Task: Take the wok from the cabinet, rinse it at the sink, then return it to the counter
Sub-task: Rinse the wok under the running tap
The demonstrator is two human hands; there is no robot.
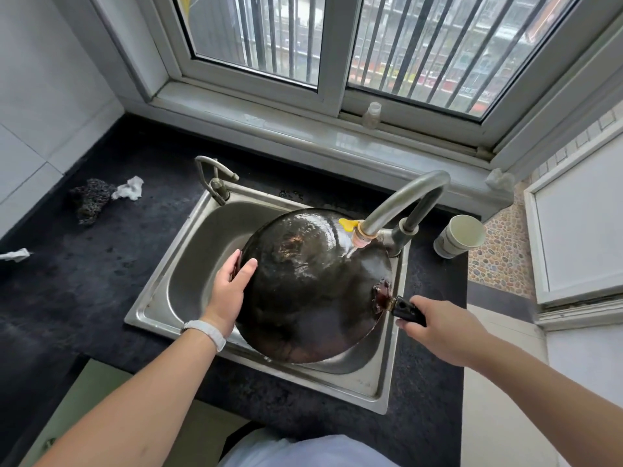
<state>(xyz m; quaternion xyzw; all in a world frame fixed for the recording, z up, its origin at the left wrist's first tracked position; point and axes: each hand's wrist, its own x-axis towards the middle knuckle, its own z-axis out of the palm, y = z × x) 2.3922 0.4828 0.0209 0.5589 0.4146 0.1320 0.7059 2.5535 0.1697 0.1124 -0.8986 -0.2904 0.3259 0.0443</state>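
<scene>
Wok (313,291) held bottom-up over the sink (188,237), mid-rinse: tap (401,203) at approx. 2 o'clock of the pan, its spout end just above the dark, glossy underside, which looks wet; a thin stream seems to land there, though it is hard to make out. Left hand (232,284) grips the rim at 9 o'clock, thumb over the outer shell, fingers curled under the edge. Right hand (435,323) is clenched round the black handle (408,311) at 4 o'clock. Pan is tilted, far edge raised toward the tap, near edge low over the basin; whether it touches the basin cannot be told.

Progress, judged from this: fetching from the cabinet is done, since the pan is already at the sink. Rinse is under way, outside being washed; inside faces down & can't be seen, so no telling if it has been rinsed. Left to do: finish the rinse, drain, shut the tap, then set the pan on the dark tabletop (101,264), where a scourer (91,200) and crumpled tissue (129,188) lie at 10 o'clock of the sink, well apart from it. Paper cups (460,235) lie at 3 o'clock, beside the tap base.
</scene>
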